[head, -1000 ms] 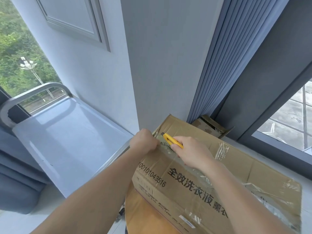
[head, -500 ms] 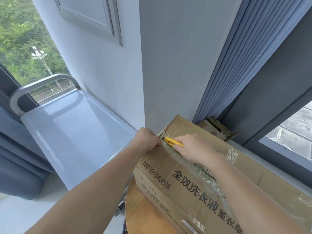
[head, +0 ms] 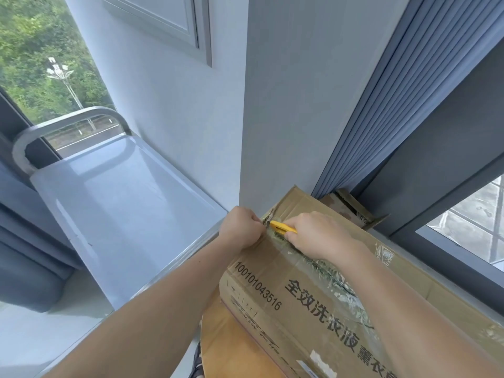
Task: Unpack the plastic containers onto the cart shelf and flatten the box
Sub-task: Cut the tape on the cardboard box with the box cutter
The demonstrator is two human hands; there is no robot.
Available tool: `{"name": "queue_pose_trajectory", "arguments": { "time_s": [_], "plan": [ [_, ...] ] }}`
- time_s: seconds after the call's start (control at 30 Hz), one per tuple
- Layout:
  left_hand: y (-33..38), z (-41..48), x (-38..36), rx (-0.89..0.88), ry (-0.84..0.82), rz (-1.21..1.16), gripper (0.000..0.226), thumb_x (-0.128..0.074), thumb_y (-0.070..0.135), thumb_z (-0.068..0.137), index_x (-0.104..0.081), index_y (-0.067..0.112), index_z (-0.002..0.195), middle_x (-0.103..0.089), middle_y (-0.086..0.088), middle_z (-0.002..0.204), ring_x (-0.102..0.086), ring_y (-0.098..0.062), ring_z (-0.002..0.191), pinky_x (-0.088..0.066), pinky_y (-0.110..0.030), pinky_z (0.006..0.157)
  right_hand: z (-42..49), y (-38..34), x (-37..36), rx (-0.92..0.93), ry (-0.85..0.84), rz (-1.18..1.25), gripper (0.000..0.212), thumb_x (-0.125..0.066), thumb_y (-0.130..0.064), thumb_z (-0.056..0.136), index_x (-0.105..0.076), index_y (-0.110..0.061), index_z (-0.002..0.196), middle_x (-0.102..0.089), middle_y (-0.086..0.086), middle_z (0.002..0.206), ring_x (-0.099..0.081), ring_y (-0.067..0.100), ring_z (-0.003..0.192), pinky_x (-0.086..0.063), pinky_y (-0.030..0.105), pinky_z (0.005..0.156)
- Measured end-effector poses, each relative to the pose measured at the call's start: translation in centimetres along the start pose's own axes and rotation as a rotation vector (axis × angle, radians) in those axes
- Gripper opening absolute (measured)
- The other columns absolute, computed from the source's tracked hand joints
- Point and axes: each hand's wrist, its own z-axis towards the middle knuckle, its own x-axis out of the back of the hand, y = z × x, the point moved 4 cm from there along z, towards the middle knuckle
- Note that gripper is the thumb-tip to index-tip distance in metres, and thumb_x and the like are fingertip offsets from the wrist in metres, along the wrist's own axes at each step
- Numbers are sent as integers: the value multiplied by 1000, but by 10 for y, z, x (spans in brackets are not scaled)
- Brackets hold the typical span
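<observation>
A taped brown cardboard box [head: 272, 285] with black printed characters lies closed at the lower right. My right hand [head: 319, 236] grips a yellow utility knife [head: 282, 227] whose tip sits in the tape seam at the box's far left corner. My left hand [head: 241, 227] is curled against that same corner, right beside the knife tip; whether it pinches the tape or only braces the box is unclear. The grey cart shelf [head: 122, 214] stands bare to the left of the box. No plastic containers are visible.
A round wooden surface [head: 226, 347] lies under the box. Another cardboard box [head: 351, 211] is wedged behind it by the blue curtain [head: 395, 99]. The cart's metal handle [head: 62, 126] curves at its far end. A wall corner [head: 242, 132] rises just beyond the box.
The knife tip has slid a little toward the box's left corner, closer to my left hand. My head has moved, shifting the view slightly.
</observation>
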Motion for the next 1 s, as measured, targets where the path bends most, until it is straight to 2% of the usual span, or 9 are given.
{"name": "queue_pose_trajectory", "arguments": {
  "time_s": [0.13,0.23,0.33,0.5,0.63,0.87,1.0],
  "plan": [
    [0,-1,-3,-28,-11,32,11,-63,10,77,-73,5,79,-61,-4,67,-52,-22,63,-44,-29,57,2,-3,-1,-3,-4,-18,22,-45,-34,101,-67,-28,103,-60,-3,72,-56,17,63,-35,29,48],
    [1,-1,-2,-43,-22,43,10,-65,12,78,-74,9,78,-68,-4,73,-59,-23,67,-51,-32,60,0,-2,-2,-11,-5,-33,22,-45,-35,101,-66,-29,103,-60,-4,72,-55,16,62,-34,29,47],
    [1,0,-1,-58,-22,48,8,-66,13,80,-74,11,78,-72,-6,81,-65,-23,76,-58,-38,69,-5,3,-1,-19,-32,-42,22,-45,-34,101,-67,-29,104,-61,-3,75,-59,19,67,-39,29,49],
    [2,0,1,-74,-22,62,9,-66,12,82,-74,11,80,-71,-6,83,-66,-23,79,-58,-36,69,-7,-2,-4,-31,-11,-83,21,-45,-30,101,-65,-27,99,-61,-2,77,-59,20,67,-35,29,48],
    [3,0,1,-77,-30,63,9,-66,11,81,-74,10,78,-72,-8,83,-62,-22,73,-58,-38,69,-11,2,-4,-34,-21,-71,22,-45,-30,101,-66,-28,106,-62,-2,79,-58,19,68,-36,28,49],
    [2,3,1,-99,-27,98,8,-66,13,83,-73,12,78,-71,-4,83,-66,-23,82,-59,-37,72,-14,4,-12,-29,17,-71,23,-45,-32,102,-65,-30,111,-63,-2,81,-61,21,71,-47,31,56],
    [2,3,0,-103,-25,104,8,-66,12,82,-72,13,77,-70,-2,83,-66,-23,83,-60,-37,73,-20,14,-12,-35,13,-68,25,-44,-38,102,-63,-30,116,-61,-4,80,-57,16,66,-43,29,52]
  ]
}}
